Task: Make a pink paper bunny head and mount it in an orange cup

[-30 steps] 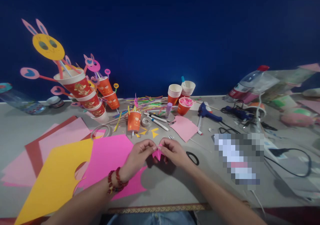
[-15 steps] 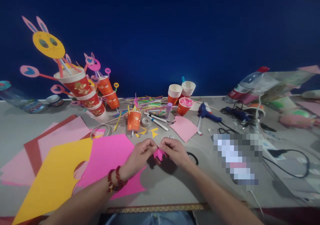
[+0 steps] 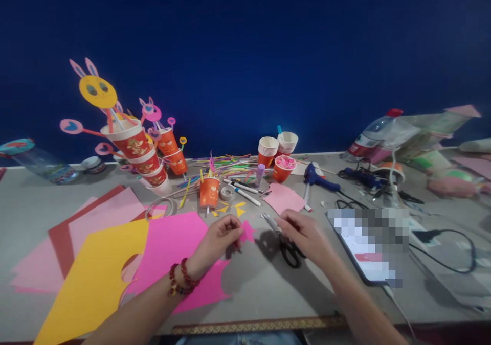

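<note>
A small pink paper cutout (image 3: 247, 231) is pinched between the thumb and finger of my left hand (image 3: 222, 237), which wears red bead bracelets. My right hand (image 3: 305, 232) hovers over black-handled scissors (image 3: 290, 252), its fingers curled; whether it touches them I cannot tell. The scissors' blades point up and left. Beneath my left forearm lies a large bright pink sheet (image 3: 169, 243), with a yellow sheet (image 3: 92, 273) beside it. Yellow scraps (image 3: 240, 209) lie beyond my left hand.
Stacked red cups with paper rabbit figures (image 3: 141, 145) stand at the left. An orange cup (image 3: 209, 191), pens (image 3: 247, 194) and pipe cleaners lie ahead. Right are a blue glue gun (image 3: 320, 179), a phone (image 3: 360, 248) and cables.
My right hand has let go of the pink cutout and moved right, over the scissors. My left hand still holds the cutout. The view has shifted slightly.
</note>
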Demonstrator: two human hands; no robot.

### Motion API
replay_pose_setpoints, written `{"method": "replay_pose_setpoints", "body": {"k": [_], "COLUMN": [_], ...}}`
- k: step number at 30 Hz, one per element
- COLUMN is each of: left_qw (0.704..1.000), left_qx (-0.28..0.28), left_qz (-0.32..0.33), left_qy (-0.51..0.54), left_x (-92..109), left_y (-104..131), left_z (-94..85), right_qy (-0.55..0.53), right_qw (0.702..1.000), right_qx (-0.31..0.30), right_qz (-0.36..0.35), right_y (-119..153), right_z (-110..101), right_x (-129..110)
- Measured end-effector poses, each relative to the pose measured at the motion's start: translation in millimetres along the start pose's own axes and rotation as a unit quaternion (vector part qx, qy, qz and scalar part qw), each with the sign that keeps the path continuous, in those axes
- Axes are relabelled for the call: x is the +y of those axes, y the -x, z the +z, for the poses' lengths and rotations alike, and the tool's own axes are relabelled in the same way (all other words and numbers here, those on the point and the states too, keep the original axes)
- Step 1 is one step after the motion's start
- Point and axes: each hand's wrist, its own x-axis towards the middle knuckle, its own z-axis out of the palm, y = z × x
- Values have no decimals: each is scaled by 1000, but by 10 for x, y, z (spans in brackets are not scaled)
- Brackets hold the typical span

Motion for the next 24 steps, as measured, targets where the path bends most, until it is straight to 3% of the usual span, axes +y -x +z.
{"method": "replay_pose_setpoints", "body": {"k": [4, 7, 11, 16, 20, 24], "left_qw": [999, 999, 998, 998, 998, 996], "left_qx": [22, 18, 7, 11, 9, 16], "left_qz": [3, 1, -17, -2, 2, 1], "left_qy": [29, 36, 55, 55, 69, 87], "left_x": [20, 19, 8, -10, 2, 56], "left_y": [-8, 10, 33, 20, 25, 54], "left_z": [7, 33, 63, 44, 42, 51], "right_qy": [175, 239, 300, 338, 287, 34], "right_qw": [982, 969, 953, 940, 955, 992], "right_qx": [-61, -44, 2, -36, -38, -49], "right_qz": [48, 44, 33, 38, 68, 109], "right_y": [403, 572, 554, 492, 494, 477], "right_z": [-121, -29, 37, -60, -152, -176], "right_x": [192, 289, 277, 231, 304, 354]}}
